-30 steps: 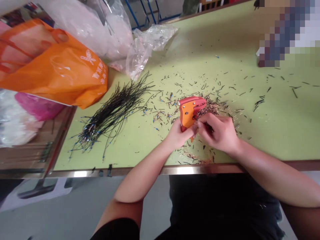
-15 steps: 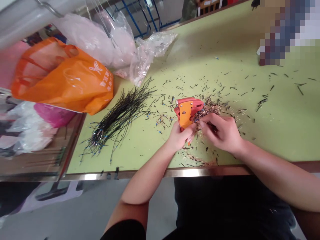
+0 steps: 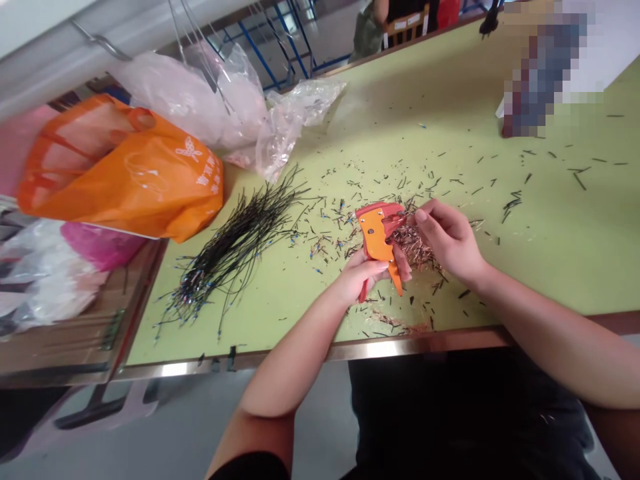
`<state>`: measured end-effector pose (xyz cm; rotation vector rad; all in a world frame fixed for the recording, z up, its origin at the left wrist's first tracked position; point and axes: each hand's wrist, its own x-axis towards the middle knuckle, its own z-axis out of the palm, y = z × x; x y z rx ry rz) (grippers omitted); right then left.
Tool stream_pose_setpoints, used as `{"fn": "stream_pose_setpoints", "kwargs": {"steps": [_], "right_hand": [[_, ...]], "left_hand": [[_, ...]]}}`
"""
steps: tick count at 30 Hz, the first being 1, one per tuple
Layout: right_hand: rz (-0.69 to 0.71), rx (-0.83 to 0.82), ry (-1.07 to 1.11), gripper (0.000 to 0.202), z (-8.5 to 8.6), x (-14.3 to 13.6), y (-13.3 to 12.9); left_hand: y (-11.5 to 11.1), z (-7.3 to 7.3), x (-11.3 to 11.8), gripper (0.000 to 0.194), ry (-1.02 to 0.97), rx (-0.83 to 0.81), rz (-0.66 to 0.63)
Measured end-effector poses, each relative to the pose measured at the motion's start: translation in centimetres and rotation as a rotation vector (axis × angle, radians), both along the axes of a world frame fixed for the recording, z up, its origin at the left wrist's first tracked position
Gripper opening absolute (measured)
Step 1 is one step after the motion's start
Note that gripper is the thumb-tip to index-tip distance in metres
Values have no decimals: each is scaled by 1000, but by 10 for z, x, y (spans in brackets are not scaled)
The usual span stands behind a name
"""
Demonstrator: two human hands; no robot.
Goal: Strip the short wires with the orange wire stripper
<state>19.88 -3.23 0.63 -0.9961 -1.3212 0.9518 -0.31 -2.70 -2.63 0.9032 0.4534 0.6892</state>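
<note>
My left hand (image 3: 361, 272) is wrapped round the handles of a red and orange wire stripper (image 3: 376, 233), whose handles are spread apart. Close to the tool's jaws, on their right, my right hand (image 3: 450, 239) has thumb and forefinger pinched together; whatever is between them is too small to make out. Beneath both hands lies a pile of copper strands and black wire scraps (image 3: 417, 248) on the green table (image 3: 550, 267). To the left rests a bundle of long black wires (image 3: 240, 233) with blue tips.
An orange bag (image 3: 175, 180) and clear plastic bags (image 3: 285, 127) stand at the left and back left. Black scraps are scattered over the middle and right of the table. Part of a person (image 3: 381, 12) shows beyond the far edge.
The stripper's handles have spread apart in my left hand. My right hand has risen to the level of the jaws. The whole view has shifted slightly.
</note>
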Motion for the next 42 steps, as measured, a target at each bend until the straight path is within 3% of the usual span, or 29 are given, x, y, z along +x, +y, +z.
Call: {"fn": "stream_pose_setpoints", "kwargs": {"steps": [8, 13, 21, 29, 34, 42], "right_hand": [[-43, -56, -262, 33, 5, 1, -1], [-74, 28, -377, 21, 14, 5, -3], [-33, 87, -474, 21, 18, 4, -5], [-49, 116, -444, 20, 16, 1, -6], [-1, 82, -349, 20, 13, -1, -5], [227, -116, 102, 31, -1, -9, 2]], "left_hand": [[0, -4, 0, 34, 43, 94, -31], [0, 0, -1, 31, 128, 206, 10], [0, 5, -2, 31, 234, 290, 47], [-3, 8, 0, 37, 245, 292, 70], [-9, 10, 4, 43, 223, 189, 86], [-11, 9, 10, 52, 132, 1, 109]]}}
